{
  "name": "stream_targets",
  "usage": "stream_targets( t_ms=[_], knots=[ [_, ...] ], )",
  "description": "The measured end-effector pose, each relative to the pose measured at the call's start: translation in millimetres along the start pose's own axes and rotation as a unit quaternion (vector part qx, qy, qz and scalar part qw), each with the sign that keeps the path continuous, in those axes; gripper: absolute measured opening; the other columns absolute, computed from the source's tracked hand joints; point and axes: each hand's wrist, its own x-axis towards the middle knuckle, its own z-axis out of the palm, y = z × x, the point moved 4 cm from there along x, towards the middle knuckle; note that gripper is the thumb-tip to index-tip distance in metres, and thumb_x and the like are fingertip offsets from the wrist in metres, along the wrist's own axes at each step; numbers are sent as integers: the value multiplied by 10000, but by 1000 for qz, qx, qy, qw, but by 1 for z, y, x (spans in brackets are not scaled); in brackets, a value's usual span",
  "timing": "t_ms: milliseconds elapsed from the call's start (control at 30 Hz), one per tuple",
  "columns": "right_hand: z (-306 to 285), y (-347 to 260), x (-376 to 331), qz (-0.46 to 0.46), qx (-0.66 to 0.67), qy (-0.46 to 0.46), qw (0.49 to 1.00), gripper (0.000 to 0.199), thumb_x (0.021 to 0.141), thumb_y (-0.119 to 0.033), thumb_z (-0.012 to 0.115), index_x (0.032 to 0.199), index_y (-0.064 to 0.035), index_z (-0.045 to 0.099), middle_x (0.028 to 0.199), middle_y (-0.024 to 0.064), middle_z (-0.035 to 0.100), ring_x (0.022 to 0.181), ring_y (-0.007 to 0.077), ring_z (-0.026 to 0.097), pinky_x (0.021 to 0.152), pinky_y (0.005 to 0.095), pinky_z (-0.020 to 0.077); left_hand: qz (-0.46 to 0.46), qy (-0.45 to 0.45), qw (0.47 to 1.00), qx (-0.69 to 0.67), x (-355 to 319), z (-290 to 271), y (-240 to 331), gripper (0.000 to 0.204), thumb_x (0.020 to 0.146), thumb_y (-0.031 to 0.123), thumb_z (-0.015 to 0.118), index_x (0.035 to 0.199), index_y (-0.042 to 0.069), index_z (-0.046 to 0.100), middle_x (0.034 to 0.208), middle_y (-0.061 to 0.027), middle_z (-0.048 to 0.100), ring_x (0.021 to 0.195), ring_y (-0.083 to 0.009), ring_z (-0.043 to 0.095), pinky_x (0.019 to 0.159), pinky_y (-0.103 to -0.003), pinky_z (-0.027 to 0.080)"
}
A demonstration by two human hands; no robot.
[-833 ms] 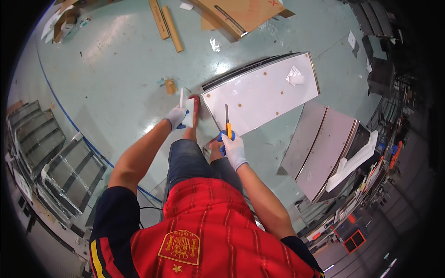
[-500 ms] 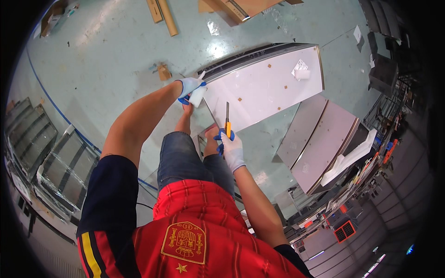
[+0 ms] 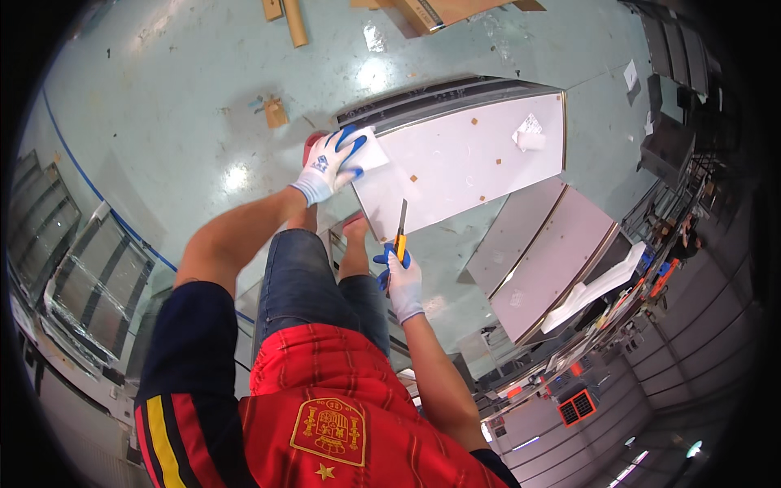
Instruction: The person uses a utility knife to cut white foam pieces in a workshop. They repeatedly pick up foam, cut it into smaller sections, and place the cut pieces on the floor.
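My left hand (image 3: 329, 165), in a white glove with blue fingertips, is over the near left corner of a white panel (image 3: 451, 163). Its fingers lie across a white pad (image 3: 372, 151), pressed against the panel; whether it is cloth or foam I cannot tell. Lower and to the right, my right hand (image 3: 402, 285), gloved alike, is closed around a yellow utility knife (image 3: 400, 246). The blade is extended and points away from me, close to the panel's near edge. Small brown squares dot the panel, and a crumpled white piece (image 3: 531, 140) rests near its right end.
Right of the panel are two pinkish-grey panels (image 3: 553, 240) with a long white strip (image 3: 598, 285) along one side. Cardboard (image 3: 435, 15) and a brown tube (image 3: 294, 23) lie on the far floor. Wrapped panels (image 3: 93, 285) stand at left. A brown scrap (image 3: 276, 113) lies beyond my left hand.
My left hand has moved from beside the panel's corner onto its surface, bringing the white pad with it. My right hand has lowered slightly, still gripping the utility knife.
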Motion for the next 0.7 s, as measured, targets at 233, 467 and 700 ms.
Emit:
stream_targets(
  t_ms=[233,467,700],
  knots=[
    [-10,10,0,16,5,24,1000,341,1160,-243,604,1423,-31,645,1065,112,801,577,99,598,525,273,484,-209,-31,970,-118,-13,3,-40,840,862,232,832,1628,95,515,1665,-238,474,1563,-459,404,1293,-489,375],
    [-6,6,1,-22,-9,42,999,325,1157,-211,603,1422,-27,642,1059,101,788,594,90,602,541,268,494,-197,-73,975,-70,40,12,1,688,962,375,782,1601,225,578,1631,-193,521,1451,-479,490,1249,-543,392],
    [-14,-18,48,-133,-87,137,978,333,1077,-164,702,1364,1,660,1076,105,752,830,170,686,738,340,572,-211,102,841,-488,35,20,-31,611,991,273,781,1556,108,617,1544,-171,627,1391,-298,608,1182,-384,482]
  ],
)
